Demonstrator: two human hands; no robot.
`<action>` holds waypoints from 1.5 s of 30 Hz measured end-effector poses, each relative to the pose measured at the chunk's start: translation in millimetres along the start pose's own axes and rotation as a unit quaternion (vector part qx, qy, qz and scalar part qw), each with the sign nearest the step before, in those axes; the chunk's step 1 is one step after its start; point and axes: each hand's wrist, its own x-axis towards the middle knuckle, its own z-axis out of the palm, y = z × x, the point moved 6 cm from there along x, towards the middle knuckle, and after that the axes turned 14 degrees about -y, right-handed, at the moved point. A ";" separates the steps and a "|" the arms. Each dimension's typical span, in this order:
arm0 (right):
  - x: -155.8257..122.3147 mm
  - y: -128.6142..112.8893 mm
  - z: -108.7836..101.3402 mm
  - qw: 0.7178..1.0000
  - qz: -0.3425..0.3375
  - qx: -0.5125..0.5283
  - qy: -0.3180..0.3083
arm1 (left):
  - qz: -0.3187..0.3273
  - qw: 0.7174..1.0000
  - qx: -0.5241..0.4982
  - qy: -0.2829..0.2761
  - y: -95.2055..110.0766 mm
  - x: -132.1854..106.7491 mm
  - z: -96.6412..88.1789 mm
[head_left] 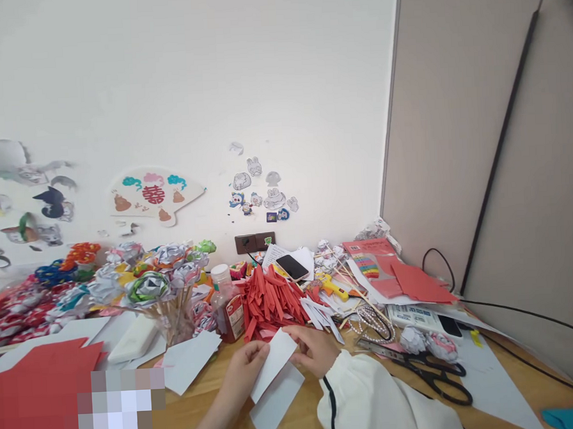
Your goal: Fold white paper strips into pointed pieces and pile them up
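Note:
Between my two hands is a small white sheet of paper, held tilted above the wooden table. My left hand pinches its left edge, thumb on top. At its upper right edge, my right hand grips it with bent fingers. Another white paper piece lies just below the held sheet, partly covered by it. Beyond my hands rises a heap of folded red paper strips. A loose white sheet rests left of my left hand.
Black-handled scissors lie to the right, near crumpled paper balls. Paper flowers on sticks crowd the left. A bottle, a phone and a yellow glue gun sit toward the wall. Red sheets cover the near left.

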 end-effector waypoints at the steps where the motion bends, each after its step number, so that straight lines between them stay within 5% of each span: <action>1: 0.3 -1.0 -0.2 1.000 -0.013 -0.006 -0.001 | -0.002 1.000 0.001 -0.005 -1.5 0.6 0.6; 6: 0.3 -3.3 -0.5 0.998 -0.056 -0.025 0.009 | 0.044 0.997 0.060 -0.011 6.4 -2.0 5.7; 11: -0.1 7.0 -2.1 0.999 0.010 -0.003 0.044 | 0.069 0.992 0.085 -0.056 15.5 -6.4 17.5; 22: 4.2 36.6 13.5 0.948 0.103 0.286 0.096 | 0.049 0.994 0.067 -0.067 7.0 -3.7 26.9; 35: 1.3 33.7 9.3 0.942 0.105 0.295 0.125 | -0.032 0.992 -0.045 -0.115 -7.3 -3.2 39.3; 45: 0.0 36.8 8.1 0.942 0.101 0.282 0.149 | -0.017 0.983 -0.088 -0.158 -14.6 -3.0 49.4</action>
